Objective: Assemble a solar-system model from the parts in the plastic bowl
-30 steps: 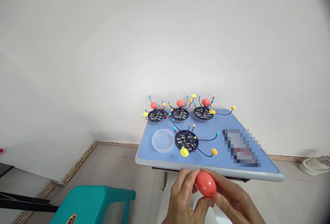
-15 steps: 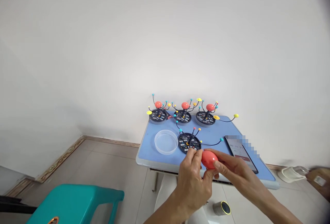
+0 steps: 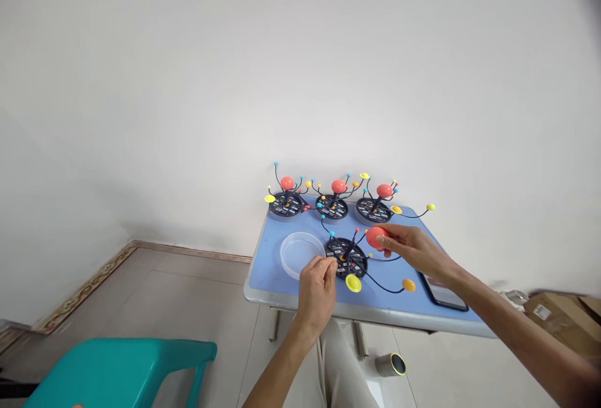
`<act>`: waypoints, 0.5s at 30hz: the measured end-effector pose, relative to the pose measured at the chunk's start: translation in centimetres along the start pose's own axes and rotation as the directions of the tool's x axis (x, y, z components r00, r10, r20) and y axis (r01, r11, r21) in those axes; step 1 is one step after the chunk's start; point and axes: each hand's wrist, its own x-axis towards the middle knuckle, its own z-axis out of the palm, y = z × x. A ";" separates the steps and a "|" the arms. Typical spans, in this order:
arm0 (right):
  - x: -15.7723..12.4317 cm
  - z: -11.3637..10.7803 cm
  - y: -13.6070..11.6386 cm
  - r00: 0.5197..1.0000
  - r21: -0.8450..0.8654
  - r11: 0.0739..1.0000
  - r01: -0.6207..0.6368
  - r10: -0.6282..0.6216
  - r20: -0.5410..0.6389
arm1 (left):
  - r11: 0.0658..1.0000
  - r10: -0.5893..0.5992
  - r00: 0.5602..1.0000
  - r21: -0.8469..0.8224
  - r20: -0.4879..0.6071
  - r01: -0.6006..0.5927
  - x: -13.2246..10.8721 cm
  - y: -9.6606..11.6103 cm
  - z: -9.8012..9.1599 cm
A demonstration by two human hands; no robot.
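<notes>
Red ball: was cupped in both hands below table edge; now over blue table, in right hand only, just beside centre post of front black base.
Left hand: let go of ball, now at base's near-left rim, fingertips touching.
Both arms: stretched fwd.
View: shifted; tape roll and cardboard box on floor now visible.

Orange ball: glossy, egg-round, pinched in my right-hand fingertips, hovering at 2 o'clock of black round base. Base flat on table, wire arms with small coloured balls splayed out.
</notes>
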 end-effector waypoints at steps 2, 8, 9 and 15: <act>0.6 0.1 0.2 1.000 -0.051 0.999 -0.013 0.013 0.003 | 0.999 -0.009 0.997 0.033 0.080 0.006 0.6 -0.8 0.6; 1.4 0.9 0.8 0.999 -0.003 1.000 -0.026 0.026 -0.030 | 0.993 -0.048 0.965 0.121 0.257 0.017 2.6 -1.9 2.7; 1.4 1.0 0.9 0.999 -0.014 0.999 -0.032 0.032 -0.032 | 0.988 -0.064 0.958 0.155 0.278 0.021 2.9 -2.0 2.9; 1.2 1.9 1.4 0.993 -0.084 0.994 -0.072 0.064 -0.096 | 0.976 -0.086 0.929 0.216 0.360 0.007 3.9 -1.3 3.2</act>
